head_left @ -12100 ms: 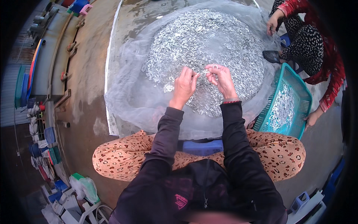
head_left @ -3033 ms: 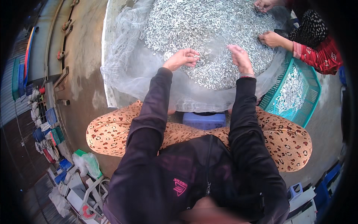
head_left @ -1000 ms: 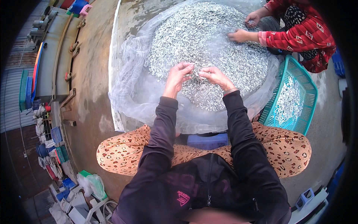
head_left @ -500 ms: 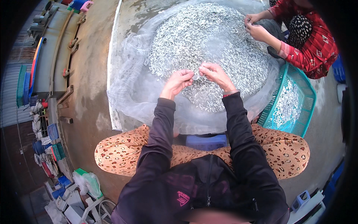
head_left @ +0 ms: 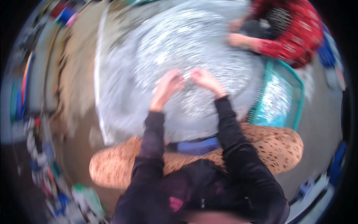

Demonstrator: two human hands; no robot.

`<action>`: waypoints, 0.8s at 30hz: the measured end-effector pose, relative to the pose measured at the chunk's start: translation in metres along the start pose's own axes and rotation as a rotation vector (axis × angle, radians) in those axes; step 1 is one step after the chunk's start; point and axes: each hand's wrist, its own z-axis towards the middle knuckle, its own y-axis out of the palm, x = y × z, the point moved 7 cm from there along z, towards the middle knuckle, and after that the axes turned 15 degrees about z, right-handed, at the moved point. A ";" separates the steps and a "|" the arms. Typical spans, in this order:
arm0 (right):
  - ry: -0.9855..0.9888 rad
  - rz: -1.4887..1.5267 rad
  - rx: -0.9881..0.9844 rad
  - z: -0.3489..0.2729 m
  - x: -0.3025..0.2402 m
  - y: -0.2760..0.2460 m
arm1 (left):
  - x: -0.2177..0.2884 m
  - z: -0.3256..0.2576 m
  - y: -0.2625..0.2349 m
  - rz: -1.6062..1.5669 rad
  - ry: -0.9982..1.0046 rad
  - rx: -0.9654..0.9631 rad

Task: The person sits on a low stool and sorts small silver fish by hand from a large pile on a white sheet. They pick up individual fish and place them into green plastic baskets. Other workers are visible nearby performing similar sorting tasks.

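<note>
A broad heap of small, silvery-white curled pieces (head_left: pixel 179 44) lies on a sheet of translucent netting (head_left: pixel 115 82) in front of me; motion blur hides what kind they are. Above the near part of the heap, my left hand (head_left: pixel 168 86) has its fingers bent together. My right hand (head_left: pixel 205 79) faces it a short gap away, fingertips pinched. A pale speck shows between the two hands, but what either one holds is too smeared to make out.
To the right stands a turquoise mesh basket (head_left: pixel 298 93) with more silvery pieces in it. At the far right a person in a red patterned sleeve (head_left: pixel 291 46) reaches over the heap's edge. A blue seat-like block (head_left: pixel 197 146) sits between my knees.
The whole view has shifted and blurred, with the heap and basket appearing farther left. My hands, almost touching before around a small whitish piece, are now slightly farther apart.
</note>
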 end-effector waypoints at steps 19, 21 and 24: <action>0.203 0.819 0.605 -0.076 0.019 -0.085 | -0.048 0.074 0.148 0.472 -0.036 -0.349; 0.187 0.830 0.611 -0.078 0.022 -0.090 | -0.049 0.075 0.161 0.501 0.025 -0.358; 0.241 0.749 0.608 -0.082 0.040 -0.100 | -0.050 0.079 0.167 0.566 -0.005 -0.437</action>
